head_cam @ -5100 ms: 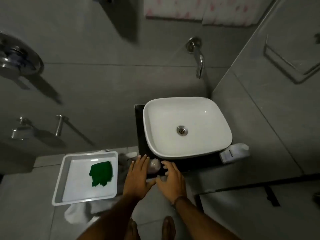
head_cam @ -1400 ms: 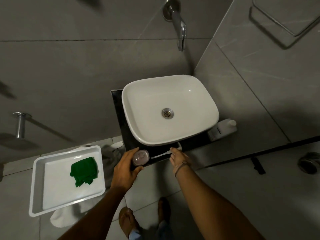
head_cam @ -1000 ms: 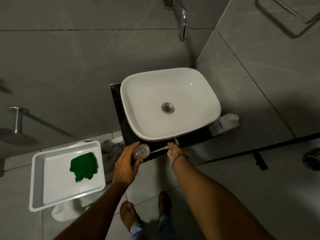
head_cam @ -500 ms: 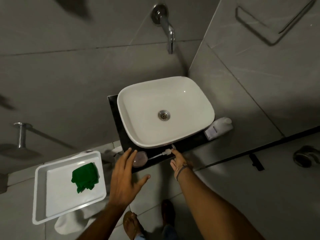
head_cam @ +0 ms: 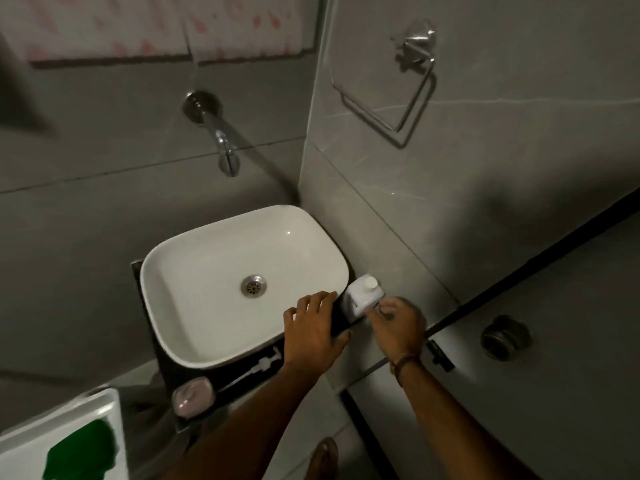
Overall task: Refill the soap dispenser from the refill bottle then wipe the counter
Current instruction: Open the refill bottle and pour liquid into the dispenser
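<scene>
Refill bottle (head_cam: 364, 295) centre right, beside sink (head_cam: 194, 271). Right hand (head_cam: 394, 323) at its base, blurred; grip unclear. Left hand (head_cam: 311, 336) flat on sink rim, fingers loosely spread. Dispenser (head_cam: 192, 396) lower left, pump (head_cam: 258, 368) beside. Tray (head_cam: 20, 441), cloth (head_cam: 81, 452) cut off at corner.

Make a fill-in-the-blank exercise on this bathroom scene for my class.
The refill bottle stands between the basin and the side ___.
The green cloth lies in a white ___.
The pump lies flat on the dark ___.
The hand at the refill bottle is the person's ___ one.
Missing words: wall; tray; counter; right.
</scene>
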`<state>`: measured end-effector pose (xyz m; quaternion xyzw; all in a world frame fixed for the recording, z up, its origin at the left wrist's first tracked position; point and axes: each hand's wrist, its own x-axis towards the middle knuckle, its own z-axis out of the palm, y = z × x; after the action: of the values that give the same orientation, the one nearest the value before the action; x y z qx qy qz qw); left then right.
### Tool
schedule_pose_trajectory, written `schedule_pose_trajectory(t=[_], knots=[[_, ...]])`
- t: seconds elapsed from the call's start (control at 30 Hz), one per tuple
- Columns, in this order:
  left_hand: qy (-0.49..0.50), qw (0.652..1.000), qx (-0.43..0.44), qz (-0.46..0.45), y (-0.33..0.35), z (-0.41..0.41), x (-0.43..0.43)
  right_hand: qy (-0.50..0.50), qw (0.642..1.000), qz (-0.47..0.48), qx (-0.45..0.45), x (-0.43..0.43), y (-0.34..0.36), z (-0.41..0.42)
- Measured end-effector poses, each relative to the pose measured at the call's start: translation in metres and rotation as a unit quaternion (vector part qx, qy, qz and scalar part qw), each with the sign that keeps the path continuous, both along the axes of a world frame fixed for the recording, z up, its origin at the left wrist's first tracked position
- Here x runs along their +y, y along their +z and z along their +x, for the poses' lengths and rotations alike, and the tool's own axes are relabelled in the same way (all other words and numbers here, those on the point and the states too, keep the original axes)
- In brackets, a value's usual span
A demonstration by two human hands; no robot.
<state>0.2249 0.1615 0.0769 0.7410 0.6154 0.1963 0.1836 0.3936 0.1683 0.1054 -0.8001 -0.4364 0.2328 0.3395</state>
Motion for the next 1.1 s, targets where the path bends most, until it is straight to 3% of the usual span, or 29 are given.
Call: schedule_pose_trajectory(t=[0.07, 0.13, 0.37, 0.57, 0.73, 0.9, 1.0, 1.1], knots=[[0.005, 1.000, 0.019, -0.019, -0.004, 0.023, 0.024, 0.058, 0.993, -0.011, -0.104, 0.015, 0.008, 0.011], [0.014, 0.998, 0.037, -0.042, -0.010, 0.046, 0.046, 0.077, 0.986, -0.017, -0.149, 0.028, 0.012, 0.017], [0.037, 0.992, 0.088, -0.084, -0.040, 0.091, 0.082, 0.134, 0.968, -0.057, -0.206, 0.066, -0.004, 0.025], [0.075, 0.994, 0.048, -0.067, -0.041, 0.098, 0.085, 0.180, 0.956, -0.096, -0.212, 0.073, -0.005, 0.032], [0.077, 0.994, -0.072, 0.029, -0.023, 0.090, 0.072, 0.193, 0.946, -0.099, -0.240, 0.071, 0.031, 0.034], [0.077, 0.938, -0.336, -0.032, 0.003, 0.075, 0.056, 0.253, 0.919, -0.100, -0.285, 0.068, 0.088, 0.024], [0.067, 0.929, -0.364, -0.021, 0.013, 0.063, 0.051, 0.320, 0.888, -0.122, -0.307, 0.070, 0.124, 0.015], [0.053, 0.932, -0.358, 0.002, 0.019, 0.051, 0.050, 0.431, 0.835, -0.127, -0.318, 0.070, 0.154, 0.010]])
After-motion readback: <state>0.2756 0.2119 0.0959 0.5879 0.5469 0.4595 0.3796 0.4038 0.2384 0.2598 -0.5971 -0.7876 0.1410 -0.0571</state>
